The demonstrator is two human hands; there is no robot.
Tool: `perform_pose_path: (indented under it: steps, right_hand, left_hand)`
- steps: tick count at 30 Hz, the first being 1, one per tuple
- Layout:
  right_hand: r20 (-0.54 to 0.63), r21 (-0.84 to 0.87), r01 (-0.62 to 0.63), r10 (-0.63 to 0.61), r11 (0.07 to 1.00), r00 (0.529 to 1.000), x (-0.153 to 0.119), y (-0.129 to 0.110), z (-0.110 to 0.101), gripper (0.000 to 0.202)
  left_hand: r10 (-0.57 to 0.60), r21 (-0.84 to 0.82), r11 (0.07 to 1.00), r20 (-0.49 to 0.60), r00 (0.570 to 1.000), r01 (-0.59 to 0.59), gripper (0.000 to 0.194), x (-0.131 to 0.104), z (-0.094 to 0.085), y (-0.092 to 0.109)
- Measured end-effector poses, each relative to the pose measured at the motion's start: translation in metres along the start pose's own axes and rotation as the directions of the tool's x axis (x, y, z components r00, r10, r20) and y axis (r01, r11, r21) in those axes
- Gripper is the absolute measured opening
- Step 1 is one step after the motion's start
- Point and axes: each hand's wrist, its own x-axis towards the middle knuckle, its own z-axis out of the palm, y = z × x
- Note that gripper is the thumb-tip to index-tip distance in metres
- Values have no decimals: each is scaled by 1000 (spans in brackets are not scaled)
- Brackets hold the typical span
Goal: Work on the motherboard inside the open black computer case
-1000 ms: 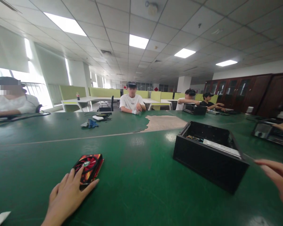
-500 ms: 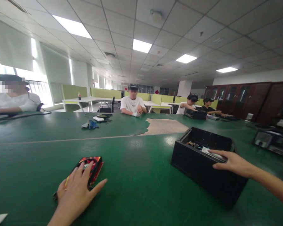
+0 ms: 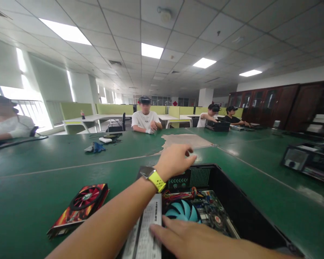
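Note:
A black computer case (image 3: 248, 201) lies open-topped right in front of me, with a circuit board, coloured cables and a turquoise fan (image 3: 182, 210) inside. My left hand (image 3: 175, 160), with a yellow-green watch strap at the wrist, reaches over the case's far side. Its fingers are loosely bent and apart, with nothing visible in them. Low in the picture, my right hand (image 3: 190, 233) has its fingers stretched out against a silver labelled metal part (image 3: 151, 219) along the case's left side. To the left of my left forearm rests a red and black graphics card (image 3: 81, 205) with a fan.
The green table (image 3: 56, 169) has a torn bare patch (image 3: 189, 140). A blue and grey cloth (image 3: 95, 147) and a white item (image 3: 106, 140) lie further off. Another computer case (image 3: 307, 162) stands at the right. Several people sit around the table.
The computer case has come closer and turned, now showing its inside. My left hand has left the graphics card and swung right over the case. My right hand has moved left and nearer.

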Motion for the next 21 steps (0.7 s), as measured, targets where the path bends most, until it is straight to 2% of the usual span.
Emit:
perform_pose_path:
  steps: [2, 4, 6, 7, 9, 11, 14, 16, 17, 18, 21]
  right_hand:
    - [40, -14, -27, 28, 1000, 999, 4, 8, -22, 56]
    - [109, -157, -146, 165, 977, 980, 6, 27, -48, 49]
    - [164, -360, -261, 336, 896, 927, 13, 52, -66, 43]
    - [178, -432, -295, 401, 852, 899, 17, 65, -69, 41]
    - [191, -492, -341, 481, 801, 856, 29, 88, -64, 42]
    - [188, -508, -360, 509, 782, 840, 40, 104, -50, 45]
    - [162, -528, -351, 497, 773, 853, 52, 115, -28, 45]
    - [143, -532, -336, 473, 777, 869, 55, 118, -20, 41]
    - [133, -534, -333, 466, 777, 875, 56, 118, -19, 39]
    - [124, -535, -336, 465, 776, 877, 56, 119, -19, 37]
    - [76, -527, -364, 469, 768, 880, 54, 122, -26, 37]
  left_hand:
    - [6, 90, 996, 173, 985, -22, 33, 9, 9, 11]
    - [-13, 155, 988, 263, 965, -28, 30, 8, 20, 14]
    - [-38, 175, 984, 357, 934, -27, 29, 1, 32, 9]
    - [-34, 172, 984, 424, 905, -44, 28, -3, 39, 5]
    - [22, 113, 988, 585, 811, -108, 28, -12, 50, -7]
    - [105, 11, 987, 713, 693, -160, 32, -19, 57, -17]
    - [214, -136, 975, 797, 565, -178, 45, -23, 62, -22]
    - [276, -197, 959, 811, 516, -204, 54, -22, 62, -21]
    - [289, -201, 954, 809, 512, -221, 53, -21, 62, -20]
    - [288, -188, 953, 799, 528, -236, 48, -19, 62, -20]
    - [237, -101, 965, 728, 643, -242, 37, -14, 60, -22]
